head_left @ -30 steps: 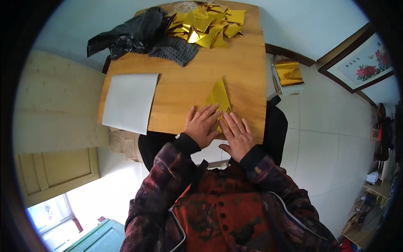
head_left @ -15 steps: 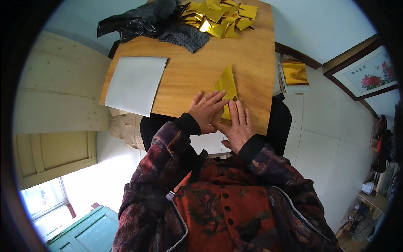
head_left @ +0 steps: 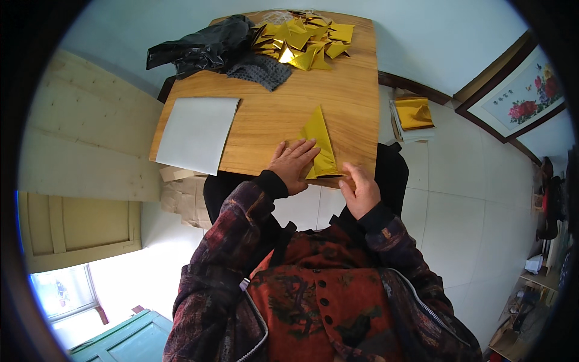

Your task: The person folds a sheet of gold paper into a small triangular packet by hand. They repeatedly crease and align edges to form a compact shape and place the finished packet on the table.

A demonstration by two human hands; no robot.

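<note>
A folded gold foil paper (head_left: 322,145) lies near the front edge of the wooden table, its narrow point toward the far side. My left hand (head_left: 294,164) rests flat across its lower left part, fingers outstretched and hiding some of that edge. By the paper's lower right corner is my right hand (head_left: 362,190), its fingers loosely bent and the thumb apart from them. Nothing shows in its grasp. On the left of the table lies a stack of silver-grey sheets (head_left: 199,133), pale side up.
Folded gold foil pieces (head_left: 301,39) are heaped at the table's (head_left: 253,145) far end. Left of them are a black plastic bag (head_left: 205,45) and a dark textured cloth (head_left: 262,71). More gold sheets (head_left: 415,112) lie on a pile beyond the table's right edge.
My right hand has come off the gold paper and moved right, its fingers bending. The left hand stays on the paper. The whole view has shifted slightly.
</note>
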